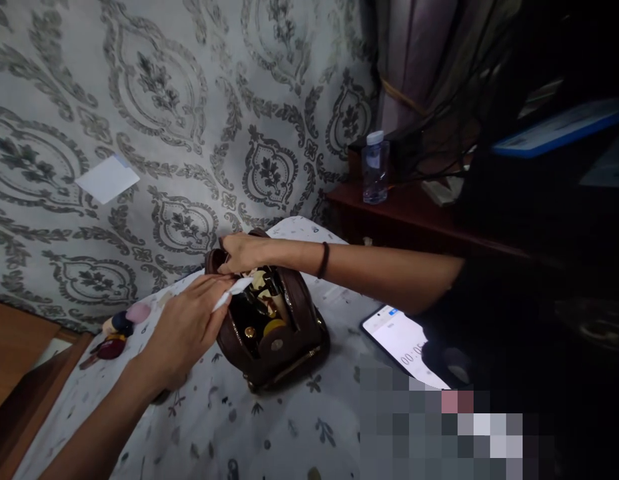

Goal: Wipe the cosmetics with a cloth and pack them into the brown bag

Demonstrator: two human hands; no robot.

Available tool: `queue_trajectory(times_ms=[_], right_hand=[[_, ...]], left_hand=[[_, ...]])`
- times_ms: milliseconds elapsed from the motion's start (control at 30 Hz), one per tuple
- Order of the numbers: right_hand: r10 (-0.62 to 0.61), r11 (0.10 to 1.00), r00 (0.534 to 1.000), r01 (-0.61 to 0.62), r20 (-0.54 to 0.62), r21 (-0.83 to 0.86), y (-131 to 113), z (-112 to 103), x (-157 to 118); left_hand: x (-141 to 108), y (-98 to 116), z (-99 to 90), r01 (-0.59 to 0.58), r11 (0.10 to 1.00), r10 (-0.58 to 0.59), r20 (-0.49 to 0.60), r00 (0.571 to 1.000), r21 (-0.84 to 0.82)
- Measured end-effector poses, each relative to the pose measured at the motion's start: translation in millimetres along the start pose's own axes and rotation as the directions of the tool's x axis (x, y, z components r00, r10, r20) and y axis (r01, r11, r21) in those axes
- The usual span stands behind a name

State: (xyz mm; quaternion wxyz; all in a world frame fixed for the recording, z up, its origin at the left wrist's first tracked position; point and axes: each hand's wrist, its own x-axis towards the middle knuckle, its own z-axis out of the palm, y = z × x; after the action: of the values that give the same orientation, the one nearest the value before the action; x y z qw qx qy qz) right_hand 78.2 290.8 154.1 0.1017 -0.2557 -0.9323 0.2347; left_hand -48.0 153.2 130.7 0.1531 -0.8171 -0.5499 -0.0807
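Observation:
A dark brown handbag lies unzipped on the bed, its opening facing me. Inside it are a yellow round item, a gold-coloured round piece and other small things I cannot make out. My left hand is at the bag's left side, closed on a small white strip that sticks out past the thumb over the opening. My right hand reaches across to the bag's far end, its fingers bent over the rim there. Its fingertips are partly hidden.
A lit phone with a timer lies right of the bag on the patterned sheet. Small dolls lie at the left. A water bottle stands on the reddish table. Patterned wallpaper is behind.

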Motion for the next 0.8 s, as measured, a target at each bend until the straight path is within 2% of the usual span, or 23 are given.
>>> queue_trajectory(times_ms=[233, 433, 567, 700, 800], right_hand=[[-0.001, 0.999, 0.998, 0.003, 0.060, -0.044, 4.0, 1.3, 4.4], [-0.026, 0.999, 1.000, 0.025, -0.018, -0.032, 8.7, -2.6, 7.3], [-0.015, 1.000, 1.000, 0.014, -0.026, -0.026, 8.8, -7.3, 4.5], [0.005, 1.000, 0.999, -0.006, -0.034, -0.003, 7.3, -7.6, 3.1], [0.007, 0.999, 0.999, -0.005, -0.036, 0.042, 7.1, -5.5, 2.6]], left_hand=[[2.4, 1.3, 2.6, -0.007, 1.000, 0.007, -0.009, 1.000, 0.015], [3.4, 3.3, 1.7, 0.021, 1.000, -0.020, 0.026, 0.999, -0.020], [3.3, 5.6, 0.6, 0.050, 0.997, -0.049, 0.027, 0.998, -0.051], [0.6, 7.4, -0.7, 0.098, 0.976, -0.111, -0.062, 0.992, -0.193], [-5.8, 6.8, -5.2, 0.197, 0.909, -0.278, -0.181, 0.943, -0.368]])
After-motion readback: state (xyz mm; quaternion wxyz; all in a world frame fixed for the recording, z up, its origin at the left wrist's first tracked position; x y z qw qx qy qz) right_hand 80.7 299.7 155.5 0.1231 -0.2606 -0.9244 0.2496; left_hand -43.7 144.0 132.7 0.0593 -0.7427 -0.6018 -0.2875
